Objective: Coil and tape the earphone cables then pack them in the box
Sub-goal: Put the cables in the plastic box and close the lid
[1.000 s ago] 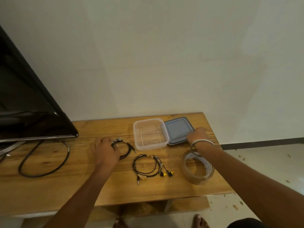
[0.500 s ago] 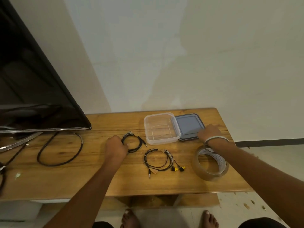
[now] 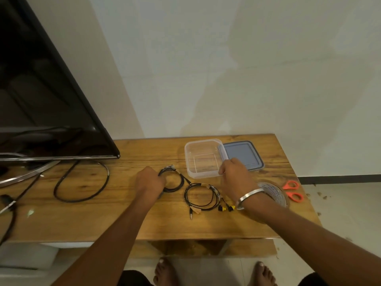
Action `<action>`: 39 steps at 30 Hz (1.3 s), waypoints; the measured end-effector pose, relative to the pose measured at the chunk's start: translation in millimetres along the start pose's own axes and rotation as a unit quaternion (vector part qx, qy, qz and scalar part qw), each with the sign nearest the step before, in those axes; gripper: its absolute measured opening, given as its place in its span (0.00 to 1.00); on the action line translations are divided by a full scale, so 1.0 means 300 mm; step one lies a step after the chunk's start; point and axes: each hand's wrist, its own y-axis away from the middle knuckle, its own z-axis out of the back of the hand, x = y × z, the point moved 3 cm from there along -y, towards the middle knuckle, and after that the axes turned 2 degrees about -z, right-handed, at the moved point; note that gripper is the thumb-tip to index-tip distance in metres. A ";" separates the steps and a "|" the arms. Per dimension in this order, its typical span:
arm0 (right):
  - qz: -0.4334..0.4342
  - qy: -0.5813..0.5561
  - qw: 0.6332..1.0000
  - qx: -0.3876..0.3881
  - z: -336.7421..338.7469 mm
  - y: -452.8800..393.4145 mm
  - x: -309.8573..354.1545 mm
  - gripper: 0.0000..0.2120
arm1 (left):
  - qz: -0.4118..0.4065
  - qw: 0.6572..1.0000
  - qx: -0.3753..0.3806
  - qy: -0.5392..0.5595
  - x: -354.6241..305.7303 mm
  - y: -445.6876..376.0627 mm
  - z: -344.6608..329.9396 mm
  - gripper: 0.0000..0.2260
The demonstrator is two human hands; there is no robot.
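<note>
A clear plastic box [image 3: 203, 144] stands open and empty at the back of the wooden table [image 3: 144, 221], its grey lid [image 3: 242, 153] flat beside it on the right. My left hand [image 3: 149, 181] is closed on the left side of a black coiled earphone cable [image 3: 177, 181]. A second coil with yellow earbuds [image 3: 201, 198], bound with beige tape, lies in front of the box between my hands. My right hand [image 3: 235, 176] hovers at the box's front right corner, its fingertips hidden from me.
A clear tape roll [image 3: 275, 193] sits under my right wrist, with orange scissors [image 3: 292, 191] right of it near the table's edge. A black TV [image 3: 41, 100] fills the left, and a thick black power cord [image 3: 82, 182] loops in front of it.
My right hand has moved left from the lid to the box's front corner. My left hand stays on the black coil. The view has tilted down, bringing the scissors into sight.
</note>
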 end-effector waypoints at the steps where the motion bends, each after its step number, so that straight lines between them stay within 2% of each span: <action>1: 0.005 0.011 1.000 0.029 -0.013 0.009 0.009 0.09 | -0.007 1.000 0.000 0.007 -0.003 0.000 0.004 0.08; 3: 0.016 0.049 0.996 0.076 -0.035 0.031 0.026 0.10 | -0.015 0.999 0.004 0.027 -0.012 0.007 0.015 0.04; 6: 0.041 0.134 0.985 0.102 -0.080 0.067 0.048 0.12 | -0.040 0.999 0.005 0.033 -0.013 0.008 0.019 0.06; 10: 0.038 0.206 0.973 0.096 -0.172 0.089 0.052 0.13 | -0.050 0.999 0.003 -0.008 0.002 -0.008 0.014 0.04; 16: 0.050 0.242 0.966 0.075 -0.194 0.068 0.057 0.13 | -0.078 0.990 -0.030 -0.117 -0.004 -0.009 -0.023 0.07; 19: 0.055 0.232 0.967 0.086 -0.192 0.066 0.051 0.13 | -0.076 0.983 -0.042 -0.160 -0.008 -0.004 -0.030 0.09; 24: 0.040 0.158 0.983 0.082 -0.172 0.075 0.061 0.13 | -0.072 0.980 -0.029 -0.183 -0.016 -0.003 -0.032 0.06; 30: 0.030 0.146 0.984 0.102 -0.167 0.074 0.067 0.14 | -0.087 0.971 -0.017 -0.223 -0.030 0.011 -0.032 0.07; 39: 0.021 0.123 0.985 0.120 -0.167 0.071 0.064 0.15 | -0.085 0.991 -0.011 -0.098 -0.037 0.005 0.002 0.14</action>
